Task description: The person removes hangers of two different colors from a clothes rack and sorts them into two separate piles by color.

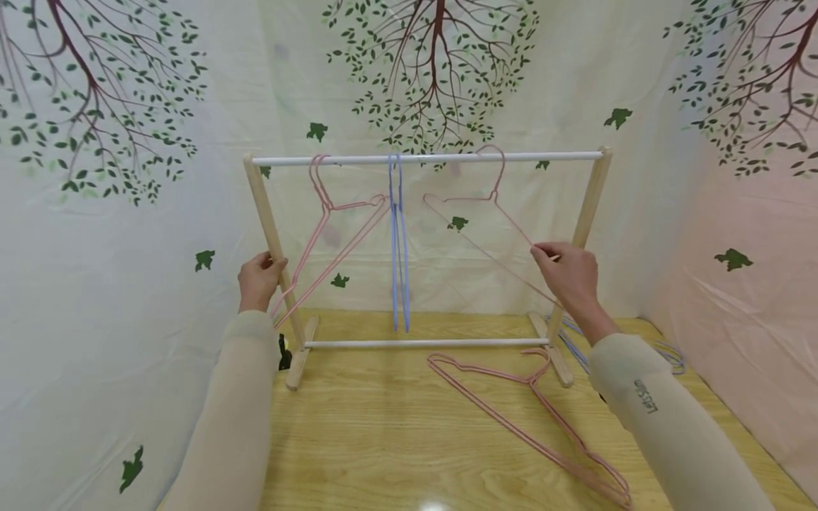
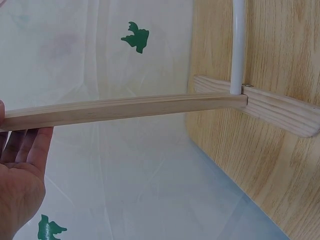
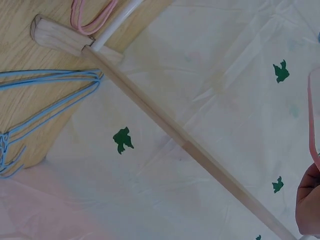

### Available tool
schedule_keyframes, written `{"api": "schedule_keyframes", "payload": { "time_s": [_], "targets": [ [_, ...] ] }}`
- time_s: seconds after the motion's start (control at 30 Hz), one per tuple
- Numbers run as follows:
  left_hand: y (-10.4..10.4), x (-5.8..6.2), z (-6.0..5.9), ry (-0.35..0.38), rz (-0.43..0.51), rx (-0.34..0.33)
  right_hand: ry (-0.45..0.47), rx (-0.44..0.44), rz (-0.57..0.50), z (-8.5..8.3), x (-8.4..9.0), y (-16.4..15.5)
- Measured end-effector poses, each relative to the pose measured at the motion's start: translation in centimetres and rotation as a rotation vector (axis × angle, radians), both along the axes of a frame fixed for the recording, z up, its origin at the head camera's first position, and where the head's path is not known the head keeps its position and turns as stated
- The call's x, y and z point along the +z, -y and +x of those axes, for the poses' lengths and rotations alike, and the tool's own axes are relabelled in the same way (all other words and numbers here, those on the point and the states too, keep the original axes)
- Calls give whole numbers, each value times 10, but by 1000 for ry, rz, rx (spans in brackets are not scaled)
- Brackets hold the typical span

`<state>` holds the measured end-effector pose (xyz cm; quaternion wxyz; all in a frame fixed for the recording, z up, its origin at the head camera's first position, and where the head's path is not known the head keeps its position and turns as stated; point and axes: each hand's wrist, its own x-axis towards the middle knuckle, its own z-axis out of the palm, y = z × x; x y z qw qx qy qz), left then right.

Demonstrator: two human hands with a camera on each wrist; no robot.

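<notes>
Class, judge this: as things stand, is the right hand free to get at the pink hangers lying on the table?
Probably not yet: the right hand pinches a pink hanger on the rail; nothing blocks the pink hangers lying on the table.

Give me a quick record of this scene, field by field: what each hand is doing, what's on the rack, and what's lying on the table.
left hand: grips the rack's left wooden post
right hand: pinches the pink hanger hooked on the white rail
also on rail: another pink hanger, blue hangers
on wooden table: pink hangers in front of the rack; loose blue hangers by the rack's right foot
backdrop: white cloth with tree print
</notes>
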<state>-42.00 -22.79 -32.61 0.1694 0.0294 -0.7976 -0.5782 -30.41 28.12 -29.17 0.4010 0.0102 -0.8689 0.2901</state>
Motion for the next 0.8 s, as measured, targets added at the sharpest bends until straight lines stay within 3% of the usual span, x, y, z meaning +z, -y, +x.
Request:
{"api": "schedule_keyframes", "payload": {
  "time_s": [0.23, 0.8],
  "targets": [
    [1, -1, 0, -18, -17, -10, -102, -12, -35, 3, -3, -4],
    [1, -2, -3, -10, -16, -3, -222, 41, -178, 17, -10, -9]
  ]
}}
